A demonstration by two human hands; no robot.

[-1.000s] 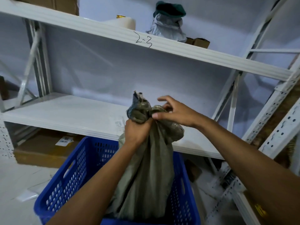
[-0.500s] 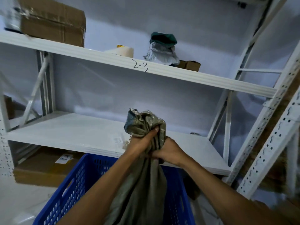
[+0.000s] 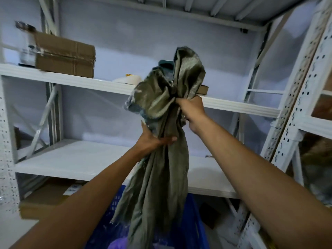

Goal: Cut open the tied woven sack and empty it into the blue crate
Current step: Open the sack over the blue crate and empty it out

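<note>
A grey-green woven sack (image 3: pixel 161 177) hangs limp and stretched out above the blue crate (image 3: pixel 195 221), its frayed lower edge dangling into the crate. My right hand (image 3: pixel 192 112) grips the bunched top of the sack at about the height of the upper shelf. Lower down, my left hand (image 3: pixel 152 141) clasps the sack's middle from the left. Pale purple items (image 3: pixel 116 244) lie in the crate at the bottom edge of the view. The crate's inside is mostly hidden by the sack and my arms.
White metal shelving (image 3: pixel 80 159) stands right behind the crate. On the upper shelf sit a taped cardboard box (image 3: pixel 64 54) and a white roll (image 3: pixel 125 79). A flat carton (image 3: pixel 45 200) lies under the lower shelf. Perforated uprights (image 3: pixel 287 137) stand at the right.
Both hands have raised the sack much higher. The right hand has shifted to the bunched top, the left hand to the middle. The sack now hangs long and slack over the crate.
</note>
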